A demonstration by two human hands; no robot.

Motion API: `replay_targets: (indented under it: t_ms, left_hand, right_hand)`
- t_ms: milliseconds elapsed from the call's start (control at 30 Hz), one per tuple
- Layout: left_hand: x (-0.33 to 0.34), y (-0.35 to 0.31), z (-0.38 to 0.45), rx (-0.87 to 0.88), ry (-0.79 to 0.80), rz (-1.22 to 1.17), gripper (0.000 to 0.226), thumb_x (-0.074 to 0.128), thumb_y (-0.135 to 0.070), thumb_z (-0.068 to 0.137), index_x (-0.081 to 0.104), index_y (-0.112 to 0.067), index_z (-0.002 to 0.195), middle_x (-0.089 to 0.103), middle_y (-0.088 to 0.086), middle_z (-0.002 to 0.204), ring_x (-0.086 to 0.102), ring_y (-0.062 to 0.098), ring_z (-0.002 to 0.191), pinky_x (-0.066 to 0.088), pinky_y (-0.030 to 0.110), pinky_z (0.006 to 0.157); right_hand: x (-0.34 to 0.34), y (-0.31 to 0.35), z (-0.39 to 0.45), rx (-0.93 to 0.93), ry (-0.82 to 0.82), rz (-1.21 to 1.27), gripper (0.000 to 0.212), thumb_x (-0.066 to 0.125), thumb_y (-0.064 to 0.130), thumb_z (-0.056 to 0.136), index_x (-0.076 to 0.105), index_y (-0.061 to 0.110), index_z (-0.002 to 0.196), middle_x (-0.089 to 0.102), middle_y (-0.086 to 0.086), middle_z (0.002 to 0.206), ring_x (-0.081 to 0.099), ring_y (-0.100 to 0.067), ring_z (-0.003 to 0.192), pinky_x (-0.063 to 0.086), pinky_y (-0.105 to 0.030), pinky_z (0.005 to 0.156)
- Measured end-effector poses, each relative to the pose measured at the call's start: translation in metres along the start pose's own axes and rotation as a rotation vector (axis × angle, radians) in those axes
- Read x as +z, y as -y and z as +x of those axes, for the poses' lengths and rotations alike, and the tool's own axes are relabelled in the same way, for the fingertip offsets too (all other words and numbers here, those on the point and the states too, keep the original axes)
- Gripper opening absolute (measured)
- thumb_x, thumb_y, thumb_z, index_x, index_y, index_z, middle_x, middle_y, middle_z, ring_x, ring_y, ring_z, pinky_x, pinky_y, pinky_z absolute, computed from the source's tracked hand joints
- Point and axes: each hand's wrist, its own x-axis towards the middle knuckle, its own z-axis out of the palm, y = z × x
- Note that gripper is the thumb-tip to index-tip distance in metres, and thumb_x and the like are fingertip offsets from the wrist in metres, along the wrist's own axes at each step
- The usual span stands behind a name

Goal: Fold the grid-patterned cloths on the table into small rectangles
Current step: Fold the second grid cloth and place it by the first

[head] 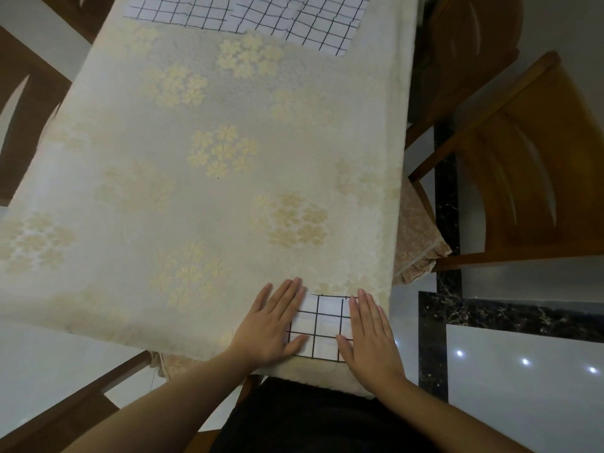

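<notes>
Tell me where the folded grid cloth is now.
In the head view, the folded grid cloth lies at the table's near right edge, between the left hand and right hand.

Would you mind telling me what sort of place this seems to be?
Probably a home dining room: a table under a cream floral tablecloth, wooden chairs drawn up beside it, and a glossy tiled floor with a dark marble border.
</notes>
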Motion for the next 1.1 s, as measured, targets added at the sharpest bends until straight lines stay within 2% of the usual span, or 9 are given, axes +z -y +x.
replay_targets:
  t_ms: [133, 233, 400, 500, 567, 667, 800, 933, 1100]
  left_hand:
    - [0.0, 0.0, 0.0, -0.003, 0.036, 0.013, 0.081, 0.028, -0.063, 0.096, 0.01, -0.013, 0.156, 0.006, 0.007, 0.164, 0.004, 0.022, 0.151, 0.01, 0.048, 0.118]
    - [-0.004, -0.002, 0.001, -0.024, 0.082, 0.011, 0.081, 0.026, -0.064, 0.096, 0.008, -0.014, 0.156, 0.003, 0.005, 0.164, 0.005, 0.023, 0.151, 0.006, 0.046, 0.118]
    - [-0.034, -0.02, 0.006, -0.159, 0.142, -0.006, 0.074, 0.033, -0.054, 0.098, 0.001, -0.022, 0.156, -0.008, -0.003, 0.164, -0.004, 0.015, 0.151, 0.002, 0.043, 0.122]
    - [-0.055, -0.041, 0.005, -0.293, 0.119, -0.063, 0.068, 0.034, -0.048, 0.1, 0.007, -0.02, 0.156, 0.005, 0.001, 0.165, 0.004, 0.018, 0.151, 0.004, 0.04, 0.121]
    - [-0.063, -0.055, -0.001, -0.36, 0.065, -0.08, 0.066, 0.035, -0.046, 0.101, 0.012, -0.018, 0.156, 0.014, 0.003, 0.163, 0.012, 0.02, 0.15, 0.011, 0.04, 0.12]
    - [-0.075, -0.072, -0.017, -0.405, 0.036, -0.082, 0.062, 0.035, -0.046, 0.101, 0.021, -0.018, 0.154, 0.024, 0.003, 0.16, 0.024, 0.02, 0.146, 0.021, 0.039, 0.117]
    - [-0.085, -0.089, -0.049, -0.502, 0.051, -0.091, 0.06, 0.036, -0.047, 0.1, 0.029, -0.017, 0.151, 0.031, 0.004, 0.157, 0.034, 0.022, 0.14, 0.032, 0.042, 0.112]
    - [-0.091, -0.106, -0.097, -0.602, 0.024, -0.116, 0.056, 0.035, -0.049, 0.1, 0.037, -0.019, 0.147, 0.043, 0.002, 0.148, 0.048, 0.022, 0.128, 0.04, 0.041, 0.105]
    - [-0.097, -0.123, -0.164, -0.778, -0.068, -0.138, 0.052, 0.035, -0.05, 0.098, 0.044, -0.025, 0.143, 0.052, -0.004, 0.142, 0.05, 0.019, 0.127, 0.034, 0.041, 0.109]
  right_hand:
    - [-0.004, -0.003, 0.0, -0.01, 0.078, -0.01, 0.074, 0.022, 0.055, 0.099, 0.019, 0.003, 0.152, 0.01, -0.016, 0.161, 0.009, -0.026, 0.149, 0.013, -0.041, 0.117]
    - [-0.01, -0.003, 0.0, -0.029, 0.121, -0.006, 0.074, 0.019, 0.056, 0.099, 0.023, 0.003, 0.151, 0.015, -0.017, 0.159, 0.014, -0.027, 0.147, 0.009, -0.039, 0.117]
    - [-0.026, -0.007, 0.005, -0.078, 0.146, -0.014, 0.077, 0.018, 0.06, 0.096, 0.029, 0.004, 0.148, 0.027, -0.018, 0.155, 0.021, -0.03, 0.142, 0.007, -0.036, 0.117]
    - [-0.054, -0.016, 0.011, -0.163, 0.236, -0.007, 0.076, 0.029, 0.056, 0.096, 0.005, 0.014, 0.155, 0.0, -0.01, 0.162, 0.002, -0.026, 0.148, 0.002, -0.036, 0.118]
    - [-0.071, -0.023, 0.015, -0.206, 0.277, -0.027, 0.074, 0.036, 0.05, 0.098, 0.001, 0.017, 0.155, 0.003, -0.008, 0.162, 0.005, -0.025, 0.148, 0.007, -0.038, 0.119]
    - [-0.092, -0.029, 0.017, -0.294, 0.214, -0.092, 0.071, 0.042, 0.043, 0.097, 0.009, 0.016, 0.154, 0.023, -0.01, 0.157, 0.021, -0.025, 0.144, 0.019, -0.039, 0.116]
    - [-0.111, -0.018, 0.009, -0.36, 0.228, -0.182, 0.053, 0.039, 0.042, 0.098, 0.039, 0.013, 0.142, 0.046, -0.01, 0.139, 0.045, -0.03, 0.123, 0.036, -0.04, 0.101]
    - [-0.112, 0.013, -0.008, -0.444, 0.235, -0.216, 0.05, 0.038, 0.044, 0.098, 0.046, 0.014, 0.136, 0.051, -0.01, 0.134, 0.048, -0.03, 0.12, 0.039, -0.041, 0.099]
    - [-0.102, 0.062, -0.034, -0.627, 0.189, -0.321, 0.049, 0.037, 0.045, 0.097, 0.046, 0.015, 0.135, 0.053, -0.009, 0.13, 0.049, -0.029, 0.117, 0.038, -0.041, 0.096]
